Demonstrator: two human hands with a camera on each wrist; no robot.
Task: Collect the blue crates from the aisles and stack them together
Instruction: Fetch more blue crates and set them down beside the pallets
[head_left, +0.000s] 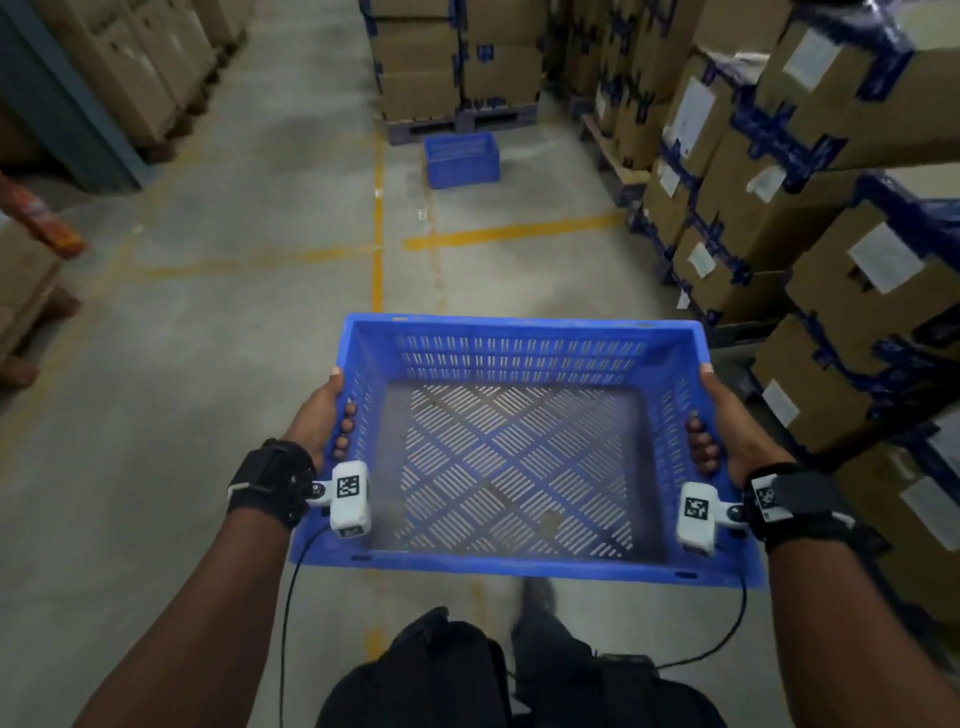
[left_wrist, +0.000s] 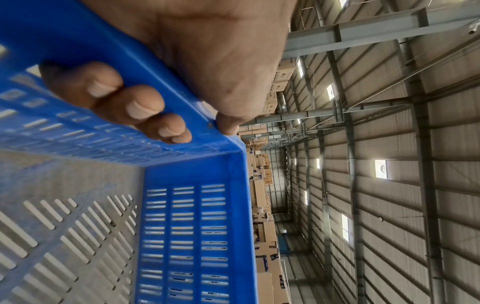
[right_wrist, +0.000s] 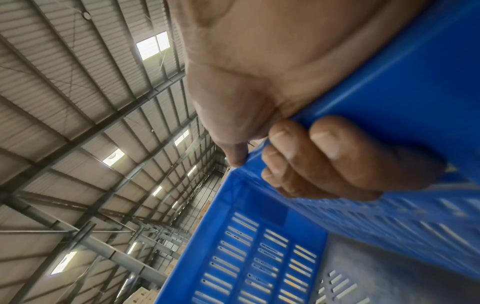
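Note:
I carry an empty blue slotted crate (head_left: 519, 452) at waist height above the concrete floor. My left hand (head_left: 332, 415) grips its left rim, fingers curled through the side handle and thumb along the top edge. My right hand (head_left: 709, 426) grips the right rim the same way. The left wrist view shows my left hand (left_wrist: 155, 98) wrapped over the crate rim (left_wrist: 194, 98); the right wrist view shows my right hand (right_wrist: 298, 156) curled over the crate rim (right_wrist: 363, 96). A second blue crate (head_left: 461, 158) sits on the floor ahead, in front of a pallet.
Stacked cardboard boxes (head_left: 831, 234) on pallets line the right side. A pallet of boxes (head_left: 452, 57) stands beyond the far crate. More boxes (head_left: 130, 67) and a blue rack post (head_left: 67, 104) are on the left. Yellow lines (head_left: 377, 228) mark the open floor between.

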